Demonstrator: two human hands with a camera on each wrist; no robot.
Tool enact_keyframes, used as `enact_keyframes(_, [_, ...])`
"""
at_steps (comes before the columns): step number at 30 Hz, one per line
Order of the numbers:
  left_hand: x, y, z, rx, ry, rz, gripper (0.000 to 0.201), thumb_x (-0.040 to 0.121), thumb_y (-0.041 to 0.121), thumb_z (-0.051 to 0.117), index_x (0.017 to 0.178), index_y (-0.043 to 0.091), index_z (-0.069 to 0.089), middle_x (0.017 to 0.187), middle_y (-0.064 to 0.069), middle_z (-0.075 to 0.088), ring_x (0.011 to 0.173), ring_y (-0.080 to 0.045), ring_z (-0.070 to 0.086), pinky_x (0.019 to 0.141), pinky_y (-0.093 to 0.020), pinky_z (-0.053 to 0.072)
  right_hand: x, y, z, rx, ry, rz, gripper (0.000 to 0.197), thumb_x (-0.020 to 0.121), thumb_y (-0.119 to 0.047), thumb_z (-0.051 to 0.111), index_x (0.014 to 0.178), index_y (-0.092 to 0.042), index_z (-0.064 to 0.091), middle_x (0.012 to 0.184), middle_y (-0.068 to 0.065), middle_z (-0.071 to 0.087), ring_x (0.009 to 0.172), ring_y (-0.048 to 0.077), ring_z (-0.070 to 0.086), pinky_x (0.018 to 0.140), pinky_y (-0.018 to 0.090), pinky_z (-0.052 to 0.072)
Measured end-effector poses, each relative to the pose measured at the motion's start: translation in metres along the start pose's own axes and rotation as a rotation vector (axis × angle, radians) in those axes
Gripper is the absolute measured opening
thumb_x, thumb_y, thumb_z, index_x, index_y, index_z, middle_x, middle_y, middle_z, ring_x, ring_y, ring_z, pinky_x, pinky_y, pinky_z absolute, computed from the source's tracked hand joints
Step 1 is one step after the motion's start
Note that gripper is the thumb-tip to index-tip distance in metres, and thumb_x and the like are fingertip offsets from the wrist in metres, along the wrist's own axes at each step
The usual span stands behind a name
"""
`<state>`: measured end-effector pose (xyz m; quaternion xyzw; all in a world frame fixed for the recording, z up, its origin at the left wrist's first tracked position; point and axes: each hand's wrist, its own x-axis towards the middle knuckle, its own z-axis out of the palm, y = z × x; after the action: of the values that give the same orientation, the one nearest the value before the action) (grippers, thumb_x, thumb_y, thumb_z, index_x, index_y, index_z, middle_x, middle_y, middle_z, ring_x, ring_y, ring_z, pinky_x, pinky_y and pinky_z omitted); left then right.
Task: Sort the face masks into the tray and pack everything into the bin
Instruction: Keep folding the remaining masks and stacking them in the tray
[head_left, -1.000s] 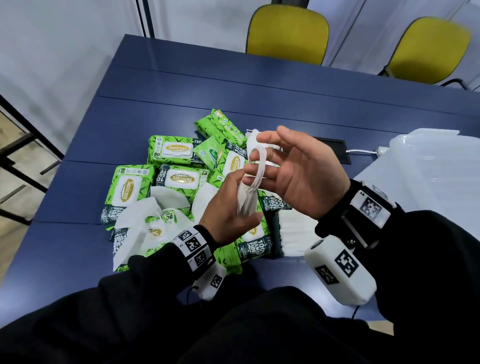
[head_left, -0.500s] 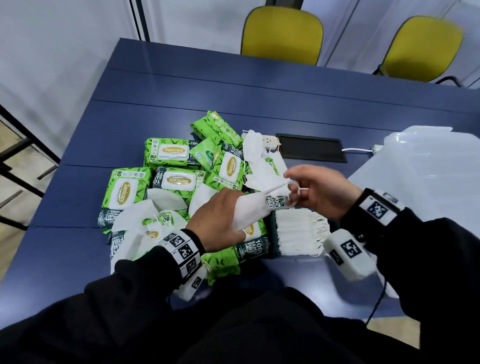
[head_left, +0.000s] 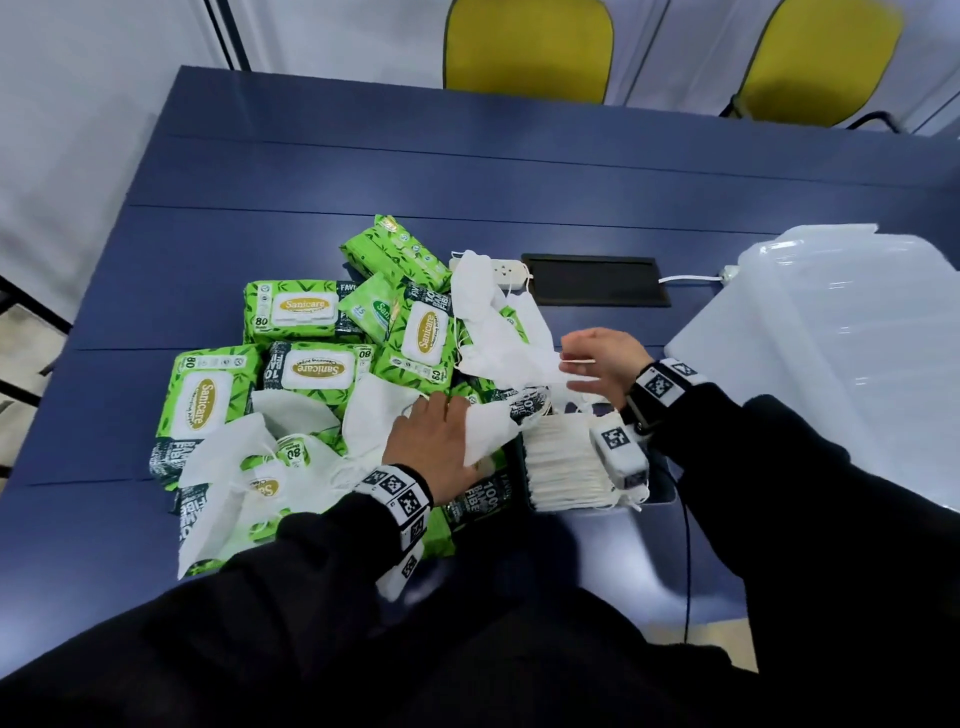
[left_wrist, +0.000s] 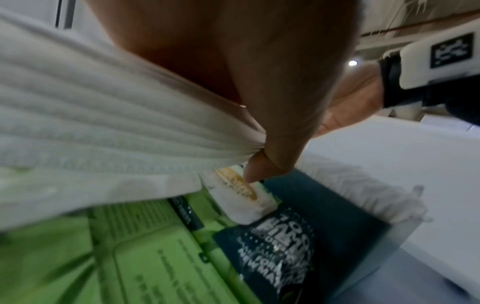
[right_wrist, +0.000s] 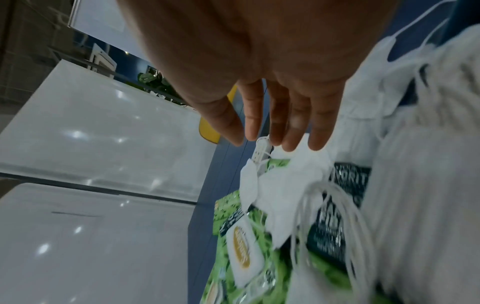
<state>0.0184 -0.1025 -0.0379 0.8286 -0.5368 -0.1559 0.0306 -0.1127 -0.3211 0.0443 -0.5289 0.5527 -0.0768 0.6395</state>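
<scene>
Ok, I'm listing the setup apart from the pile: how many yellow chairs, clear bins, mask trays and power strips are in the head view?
Yellow chairs: 2
Clear bin: 1
Mask tray: 1
Power strip: 1
Total: 5

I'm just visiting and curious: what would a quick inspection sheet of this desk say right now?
Surface: dark blue table, with a black hatch set in it.
Job's things: loose white face masks lie over the pile; stacked masks stand in the tray; translucent bin at right.
Clutter: green wet-wipe packs heaped together.
Hands: left hand pinches a mask; right hand is open, its fingers straight.
Cables: white power strip; white cable by the bin.
Surroundings: two yellow chairs.
</scene>
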Motion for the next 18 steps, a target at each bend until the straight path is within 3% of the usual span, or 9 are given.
enact_keyframes(3, [0.009,0.006,0.010,0.023,-0.036,-0.034,0.086,0.079,0.079,0.050,0.140,0.019,0.036,0.129,-0.007,0.044,0.117,-0.032,0.046,0.096,-0.048,0.043,0.030,-0.013,-0.009,-0.205,0.057,-0.004,0.014,0.094,-0.008,0.065,0.083,-0.017,0.065,0.079,0.001,0.062,0.073,0.012,0.059,0.083,0.037,0.047])
enact_keyframes(5, [0.013,0.008,0.011,0.020,-0.040,-0.051,0.088,0.077,0.077,0.053,0.142,0.019,0.036,0.131,-0.007,0.044,0.119,-0.032,0.044,0.099,-0.048,0.040,0.050,-0.020,-0.009,-0.394,0.056,-0.045,0.011,0.093,-0.010,0.069,0.083,-0.011,0.065,0.075,0.001,0.060,0.070,0.011,0.059,0.075,0.026,0.047])
enact_keyframes(7, [0.018,0.009,0.009,0.027,-0.047,-0.065,0.093,0.074,0.075,0.056,0.145,0.019,0.035,0.133,-0.006,0.044,0.121,-0.031,0.044,0.099,-0.047,0.040,0.072,-0.024,-0.005,-0.620,-0.003,-0.084,0.022,0.090,-0.021,0.076,0.099,-0.002,0.069,0.088,0.009,0.067,0.088,0.021,0.067,0.074,0.022,0.048])
enact_keyframes(10, [0.020,0.004,0.005,0.013,-0.071,-0.101,0.095,0.072,0.068,0.066,0.148,0.021,0.033,0.136,-0.004,0.043,0.123,-0.028,0.043,0.099,-0.044,0.041,0.096,-0.023,0.009,-0.937,-0.089,-0.086,0.062,0.085,-0.045,0.078,0.127,-0.001,0.064,0.125,0.013,0.066,0.117,0.028,0.062,0.091,0.031,0.047])
enact_keyframes(12, [0.018,0.002,0.004,-0.015,-0.068,-0.162,0.092,0.071,0.063,0.069,0.146,0.021,0.037,0.134,-0.004,0.044,0.122,-0.028,0.044,0.097,-0.042,0.043,0.106,-0.017,0.017,-1.029,-0.117,-0.103,0.069,0.077,-0.054,0.082,0.127,-0.012,0.060,0.130,0.006,0.061,0.119,0.026,0.058,0.089,0.030,0.045])
enact_keyframes(14, [0.015,0.001,0.005,-0.017,-0.069,-0.213,0.090,0.069,0.064,0.071,0.143,0.021,0.041,0.133,-0.004,0.046,0.121,-0.029,0.045,0.096,-0.042,0.044,0.114,-0.009,0.023,-1.083,-0.135,-0.135,0.068,0.071,-0.055,0.086,0.118,-0.016,0.058,0.123,0.006,0.062,0.109,0.025,0.058,0.089,0.033,0.048])
enact_keyframes(16, [0.014,0.002,0.006,-0.002,-0.075,-0.229,0.092,0.069,0.063,0.071,0.144,0.020,0.041,0.133,-0.005,0.046,0.121,-0.029,0.046,0.095,-0.042,0.045,0.120,-0.005,0.024,-1.138,-0.168,-0.142,0.065,0.074,-0.049,0.086,0.118,-0.008,0.060,0.121,0.012,0.065,0.106,0.028,0.060,0.090,0.036,0.049])
enact_keyframes(18, [0.014,0.004,0.007,0.005,-0.066,-0.230,0.095,0.069,0.062,0.071,0.146,0.018,0.038,0.135,-0.005,0.046,0.121,-0.030,0.047,0.096,-0.042,0.044,0.126,-0.006,0.015,-1.134,-0.215,-0.128,0.063,0.081,-0.040,0.084,0.125,0.000,0.063,0.130,0.014,0.063,0.118,0.031,0.059,0.097,0.035,0.048])
